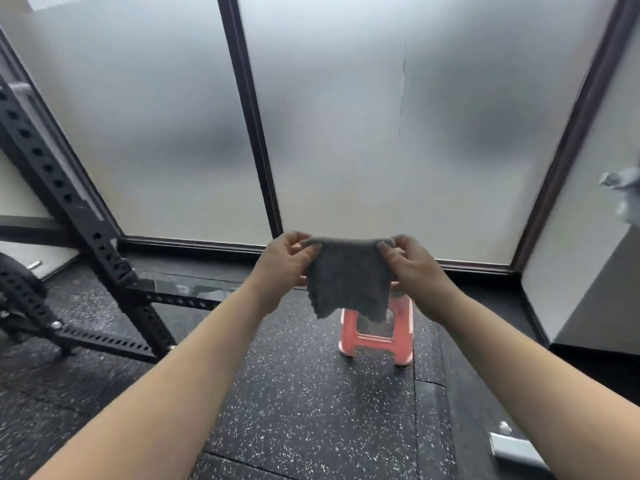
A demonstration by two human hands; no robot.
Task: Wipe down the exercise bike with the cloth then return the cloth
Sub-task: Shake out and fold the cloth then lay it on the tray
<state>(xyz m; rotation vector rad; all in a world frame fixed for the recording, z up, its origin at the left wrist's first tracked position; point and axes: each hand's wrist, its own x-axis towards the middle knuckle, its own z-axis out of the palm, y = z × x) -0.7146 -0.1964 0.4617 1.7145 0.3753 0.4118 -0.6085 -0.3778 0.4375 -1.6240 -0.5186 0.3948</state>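
Note:
A grey cloth point(346, 277) hangs spread out in front of me, held by its top edge. My left hand point(285, 263) pinches its upper left corner and my right hand point(414, 268) pinches its upper right corner. The cloth's lower edge dangles loose above a pink plastic stool point(377, 336) standing on the floor just beyond. No exercise bike is in view.
A black perforated steel rack point(79, 216) with a weight plate point(14, 289) stands at the left. Frosted glass panels point(381, 133) in dark frames close off the front. The floor is speckled black rubber point(311, 410). A grey metal part point(516, 452) lies at the lower right.

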